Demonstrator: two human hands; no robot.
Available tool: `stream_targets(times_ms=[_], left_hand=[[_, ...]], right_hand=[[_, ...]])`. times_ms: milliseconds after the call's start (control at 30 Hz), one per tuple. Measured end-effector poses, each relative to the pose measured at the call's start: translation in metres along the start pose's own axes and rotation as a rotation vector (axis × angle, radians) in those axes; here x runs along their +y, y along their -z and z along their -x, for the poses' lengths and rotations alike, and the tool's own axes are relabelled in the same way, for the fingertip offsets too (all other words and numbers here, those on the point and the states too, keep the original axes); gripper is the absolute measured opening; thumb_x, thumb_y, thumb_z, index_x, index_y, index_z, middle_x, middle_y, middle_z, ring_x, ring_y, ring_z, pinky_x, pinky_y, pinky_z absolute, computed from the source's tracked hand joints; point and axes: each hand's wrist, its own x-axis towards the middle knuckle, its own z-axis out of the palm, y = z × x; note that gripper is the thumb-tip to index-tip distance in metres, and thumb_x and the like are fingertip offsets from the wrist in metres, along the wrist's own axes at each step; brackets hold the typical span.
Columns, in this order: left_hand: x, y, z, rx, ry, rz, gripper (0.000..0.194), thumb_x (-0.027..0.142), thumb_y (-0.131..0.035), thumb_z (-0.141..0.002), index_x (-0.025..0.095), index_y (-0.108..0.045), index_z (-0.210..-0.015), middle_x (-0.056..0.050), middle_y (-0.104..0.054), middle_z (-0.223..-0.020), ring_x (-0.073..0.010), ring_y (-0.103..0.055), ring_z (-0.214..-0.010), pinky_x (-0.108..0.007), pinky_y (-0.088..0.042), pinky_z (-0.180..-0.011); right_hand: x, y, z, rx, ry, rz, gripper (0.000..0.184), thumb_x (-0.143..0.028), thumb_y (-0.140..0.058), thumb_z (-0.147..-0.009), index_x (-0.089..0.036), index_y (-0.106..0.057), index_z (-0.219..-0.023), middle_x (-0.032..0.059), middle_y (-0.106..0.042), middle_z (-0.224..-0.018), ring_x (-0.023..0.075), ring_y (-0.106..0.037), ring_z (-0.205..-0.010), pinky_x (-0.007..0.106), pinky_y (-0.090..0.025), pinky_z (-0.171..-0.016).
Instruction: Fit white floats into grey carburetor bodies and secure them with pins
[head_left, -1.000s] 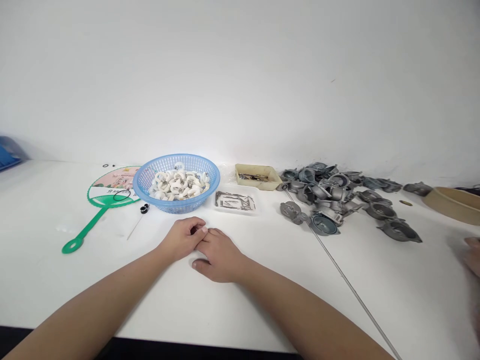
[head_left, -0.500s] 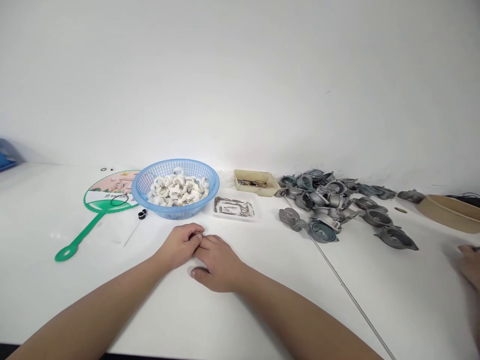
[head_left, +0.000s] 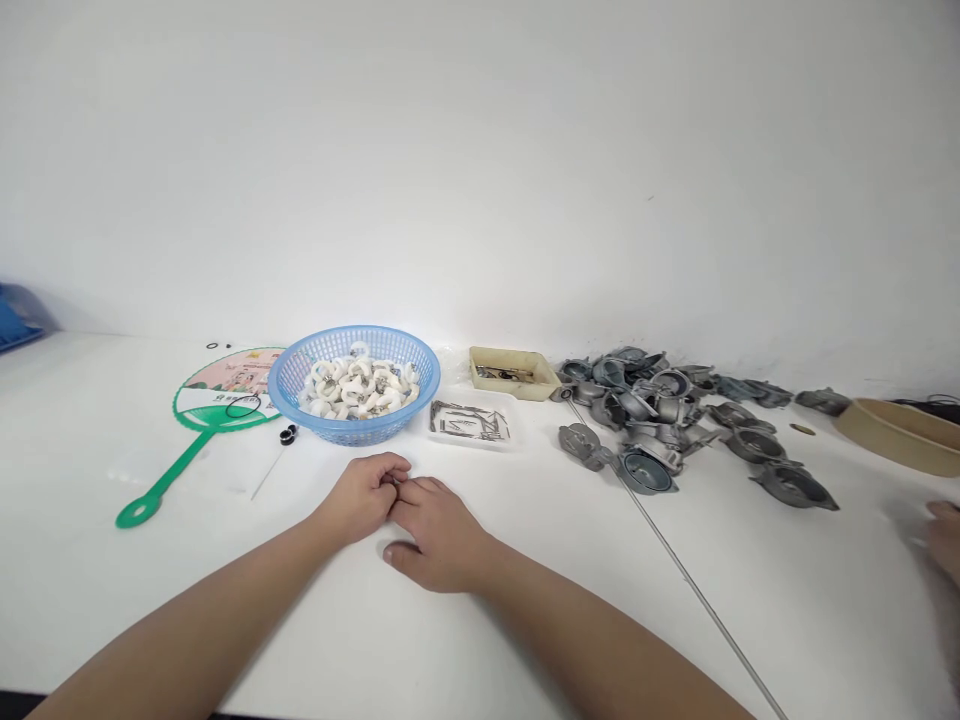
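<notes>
My left hand (head_left: 363,496) rests on the white table (head_left: 330,640), its fingers curled inward and its thumb against the fingertips of my right hand (head_left: 438,535). My right hand lies palm down, fingers extended, thumb held apart. No object shows in either hand. Just beyond them stands a blue mesh basket (head_left: 360,432) of white ring-shaped parts with metal bits (head_left: 356,388). Beside it is a clear shallow tray (head_left: 511,432) holding thin dark metal pins (head_left: 469,422).
Grey metal cup-shaped castings (head_left: 649,400) are heaped at right, near a thin rod (head_left: 697,590). A beige box (head_left: 517,388) holds small parts. At left lies a green-handled fan (head_left: 180,465); at far right, a tan container (head_left: 900,435) and another person's blurred hand (head_left: 943,535).
My two hands stay together in nearly the same pose. The view has tilted slightly, so the table things appear a little lower. The other person's hand at far right has shifted slightly.
</notes>
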Motion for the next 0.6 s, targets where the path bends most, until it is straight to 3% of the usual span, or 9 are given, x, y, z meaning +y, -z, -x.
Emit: stream_targets(times_ms=[100,167,467,600], left_hand=[[-0.002,-0.001,0.000,-0.003,0.002,0.017,0.038,0.006,-0.042,-0.063,0.017,-0.063,-0.093,-0.001,-0.067,-0.085,-0.0167,-0.061,-0.080,-0.028,-0.048,-0.074],[-0.002,-0.001,0.000,-0.003,-0.001,0.028,0.038,0.006,-0.043,-0.063,0.017,-0.063,-0.094,-0.001,-0.067,-0.086,-0.0167,-0.061,-0.080,-0.028,-0.048,-0.074],[-0.001,-0.001,-0.001,-0.011,-0.028,0.015,0.039,0.003,-0.041,-0.060,0.016,-0.063,-0.091,-0.001,-0.066,-0.081,-0.0152,-0.060,-0.075,-0.026,-0.047,-0.069],[-0.003,-0.001,-0.001,-0.007,-0.027,0.018,0.039,0.004,-0.042,-0.060,0.016,-0.062,-0.091,-0.001,-0.066,-0.081,-0.0151,-0.059,-0.075,-0.026,-0.047,-0.069]], right_hand=[[0.000,-0.001,0.003,-0.018,-0.175,0.019,0.023,-0.046,-0.047,-0.076,-0.035,-0.068,-0.074,-0.0016,-0.068,-0.095,0.0139,-0.060,-0.100,0.028,-0.050,-0.080],[-0.001,0.001,0.004,-0.003,-0.209,0.010,0.024,-0.046,-0.046,-0.077,-0.035,-0.068,-0.074,-0.0031,-0.068,-0.096,0.0126,-0.060,-0.100,0.026,-0.050,-0.079],[-0.013,0.021,0.002,-0.108,-0.216,0.010,0.018,-0.043,-0.051,-0.074,-0.035,-0.067,-0.071,-0.0012,-0.067,-0.097,0.0161,-0.061,-0.099,0.029,-0.050,-0.074],[-0.023,0.026,-0.005,-0.146,-0.086,0.018,0.017,-0.045,-0.052,-0.074,-0.036,-0.066,-0.077,-0.0015,-0.066,-0.099,0.0161,-0.061,-0.098,0.030,-0.049,-0.075]])
